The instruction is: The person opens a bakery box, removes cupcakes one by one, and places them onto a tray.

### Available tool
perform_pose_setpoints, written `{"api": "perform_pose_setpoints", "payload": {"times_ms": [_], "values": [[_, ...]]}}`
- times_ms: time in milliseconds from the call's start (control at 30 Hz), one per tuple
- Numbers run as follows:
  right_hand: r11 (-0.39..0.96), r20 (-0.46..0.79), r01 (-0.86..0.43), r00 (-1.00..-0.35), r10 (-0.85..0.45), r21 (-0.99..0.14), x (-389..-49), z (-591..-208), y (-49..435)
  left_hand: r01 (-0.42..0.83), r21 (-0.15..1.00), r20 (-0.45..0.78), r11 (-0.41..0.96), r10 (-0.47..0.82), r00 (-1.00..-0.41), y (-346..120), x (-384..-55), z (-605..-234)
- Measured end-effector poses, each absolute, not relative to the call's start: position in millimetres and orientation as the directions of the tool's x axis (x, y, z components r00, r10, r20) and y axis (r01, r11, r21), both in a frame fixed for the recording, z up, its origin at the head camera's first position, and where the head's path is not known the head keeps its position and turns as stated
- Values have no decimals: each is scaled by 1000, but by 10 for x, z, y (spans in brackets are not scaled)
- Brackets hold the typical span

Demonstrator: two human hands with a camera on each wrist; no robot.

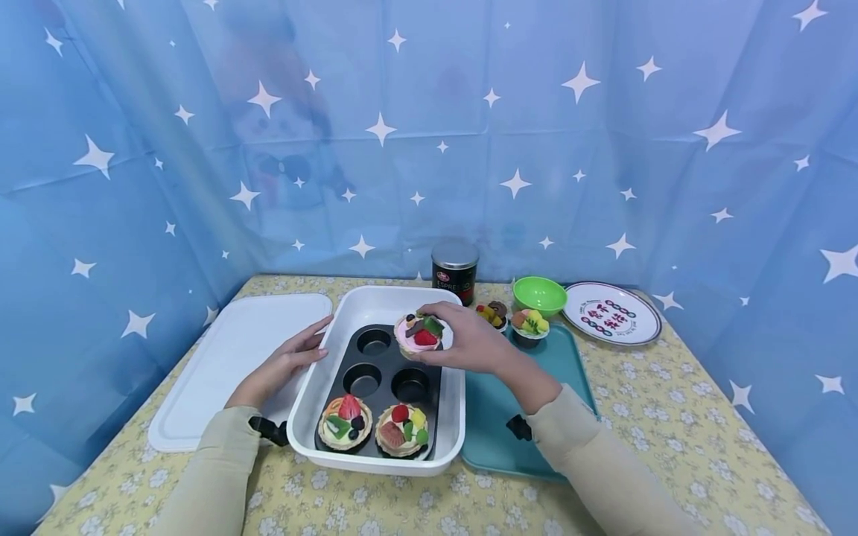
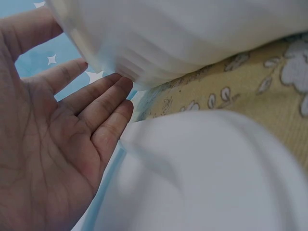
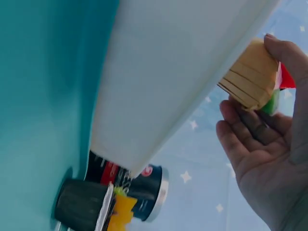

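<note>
My right hand pinches a toy fruit tart with pink filling and a strawberry between thumb and fingers, over the back right of a dark muffin tin. In the right wrist view the tart's tan pleated shell shows side-on. The tin lies inside a deep white bin. Its front cups hold two more tarts, a left one and a right one. My left hand has its fingers extended against the bin's left wall.
A white lid lies left of the bin. On the right, a teal tray bears two dark dessert cups, one topped yellow. Behind stand a coffee can, a green bowl and a white plate.
</note>
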State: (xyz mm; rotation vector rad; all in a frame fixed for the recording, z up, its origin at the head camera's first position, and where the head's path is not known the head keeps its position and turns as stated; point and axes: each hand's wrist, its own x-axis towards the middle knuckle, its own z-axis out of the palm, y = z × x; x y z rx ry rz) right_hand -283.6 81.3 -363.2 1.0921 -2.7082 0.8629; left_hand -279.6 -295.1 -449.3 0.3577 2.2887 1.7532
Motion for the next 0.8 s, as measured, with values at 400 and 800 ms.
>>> {"api": "perform_pose_setpoints", "payload": {"times_ms": [400,800], "values": [[585,346,-671,-739,-579,-456,-2884,-3645,1086,51,966,-36,253,331,-943,-2957,-2805,-4513],[630,372,-645,-765,-526,-434,-2908,-3623,1404,62,964,-29,257,335,-942,-2960,-2811,-4511]]}}
